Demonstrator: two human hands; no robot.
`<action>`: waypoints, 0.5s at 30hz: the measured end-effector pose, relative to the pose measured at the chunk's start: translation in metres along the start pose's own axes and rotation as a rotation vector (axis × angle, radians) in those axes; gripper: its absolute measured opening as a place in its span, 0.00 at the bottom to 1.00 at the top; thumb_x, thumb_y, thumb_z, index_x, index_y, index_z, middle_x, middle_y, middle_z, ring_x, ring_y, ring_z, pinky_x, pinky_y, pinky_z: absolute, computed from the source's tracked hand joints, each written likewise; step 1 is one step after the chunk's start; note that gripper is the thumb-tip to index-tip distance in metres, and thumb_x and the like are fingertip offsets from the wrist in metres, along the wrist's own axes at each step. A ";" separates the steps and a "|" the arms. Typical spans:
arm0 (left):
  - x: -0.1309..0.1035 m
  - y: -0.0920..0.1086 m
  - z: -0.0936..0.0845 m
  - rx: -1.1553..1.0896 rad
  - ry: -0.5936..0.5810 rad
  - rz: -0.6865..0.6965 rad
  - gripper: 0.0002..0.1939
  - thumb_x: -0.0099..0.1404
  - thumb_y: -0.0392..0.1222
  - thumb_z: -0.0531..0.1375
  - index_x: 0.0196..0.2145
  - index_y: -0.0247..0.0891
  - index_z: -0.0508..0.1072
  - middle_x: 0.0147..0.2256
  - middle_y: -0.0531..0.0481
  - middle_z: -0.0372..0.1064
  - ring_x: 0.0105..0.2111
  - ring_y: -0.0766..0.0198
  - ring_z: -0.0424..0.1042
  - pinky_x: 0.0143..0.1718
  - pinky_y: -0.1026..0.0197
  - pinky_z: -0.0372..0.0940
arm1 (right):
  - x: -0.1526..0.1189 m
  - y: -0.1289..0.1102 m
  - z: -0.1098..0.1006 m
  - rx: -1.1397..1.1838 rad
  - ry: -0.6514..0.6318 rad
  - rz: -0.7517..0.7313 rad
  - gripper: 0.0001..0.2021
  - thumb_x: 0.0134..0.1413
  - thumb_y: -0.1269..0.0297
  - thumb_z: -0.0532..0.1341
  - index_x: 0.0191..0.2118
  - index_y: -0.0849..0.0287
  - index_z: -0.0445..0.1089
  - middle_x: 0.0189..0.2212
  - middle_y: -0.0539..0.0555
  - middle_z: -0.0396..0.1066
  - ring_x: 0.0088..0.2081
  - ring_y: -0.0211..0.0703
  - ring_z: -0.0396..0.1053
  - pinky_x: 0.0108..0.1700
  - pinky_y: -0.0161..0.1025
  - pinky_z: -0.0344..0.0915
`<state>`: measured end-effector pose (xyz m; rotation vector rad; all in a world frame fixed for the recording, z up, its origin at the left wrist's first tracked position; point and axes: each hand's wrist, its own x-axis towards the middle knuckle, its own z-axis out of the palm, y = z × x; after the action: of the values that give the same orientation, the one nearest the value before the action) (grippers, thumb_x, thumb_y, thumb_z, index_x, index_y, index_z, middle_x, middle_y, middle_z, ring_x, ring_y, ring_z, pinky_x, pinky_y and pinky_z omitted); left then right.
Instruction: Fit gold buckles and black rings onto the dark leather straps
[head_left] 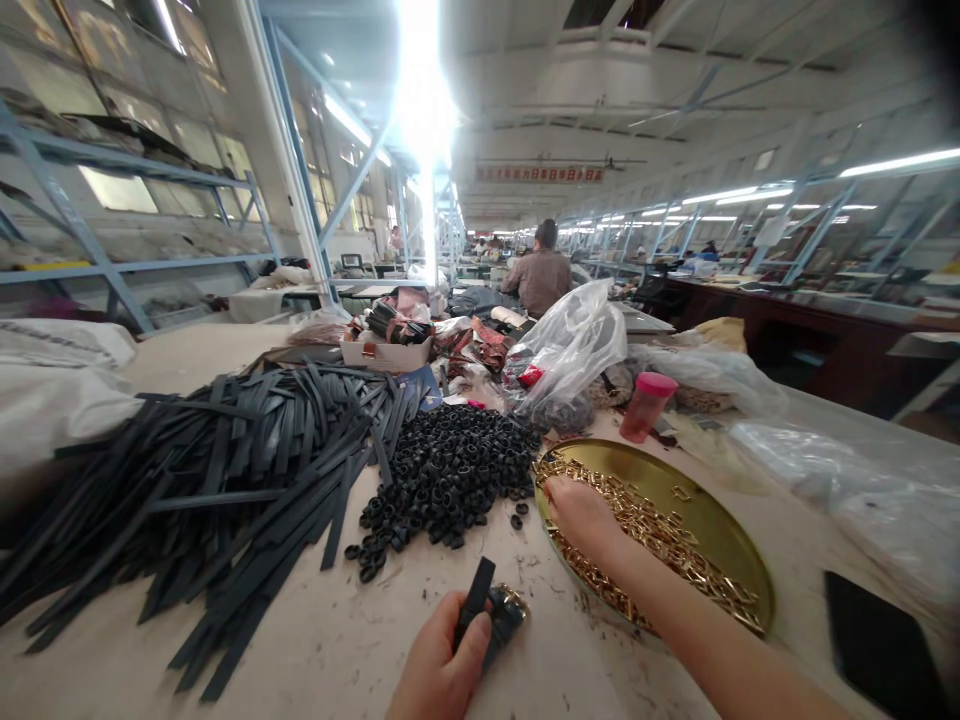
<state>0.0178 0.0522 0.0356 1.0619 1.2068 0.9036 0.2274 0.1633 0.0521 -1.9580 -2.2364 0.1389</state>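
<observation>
closest to us, our left hand (pixel 442 660) holds a short black strap (pixel 475 600) in a tight grip. the strap stands up from the fist, and its long side points up and away from us, tipped a bit to the right. something shiny and gold (pixel 510 608) sits at the strap, just beside our thumb; we cannot tell what it is.

our right hand (pixel 581 515) is out over the round gold tray (pixel 712 520) on the desk (pixel 315 650). its fingers curl down into the small gold buckles (pixel 660 540) that lie in a band across the tray. we cannot tell if the fingers have pinched one or only touch the heap.

so the buckles lie to the right of the strap and a bit further from us, and the right hand is the nearer one to them.

left of the tray sits a pile of black loops (pixel 450 475). further left, long black strips (pixel 225 470) spread out in a big heap.
</observation>
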 end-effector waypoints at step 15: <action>-0.027 0.012 0.008 -0.436 -0.086 -0.280 0.19 0.46 0.54 0.60 0.22 0.40 0.54 0.12 0.66 0.47 0.10 0.79 0.42 0.13 0.69 0.37 | -0.119 -0.091 0.002 0.486 0.120 -0.384 0.13 0.52 0.79 0.48 0.35 0.58 0.65 0.32 0.55 0.67 0.33 0.43 0.67 0.35 0.38 0.64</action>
<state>0.0216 0.0285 0.0551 0.5610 0.9957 0.8415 0.1535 0.0328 0.0592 -1.2412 -2.1888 0.4501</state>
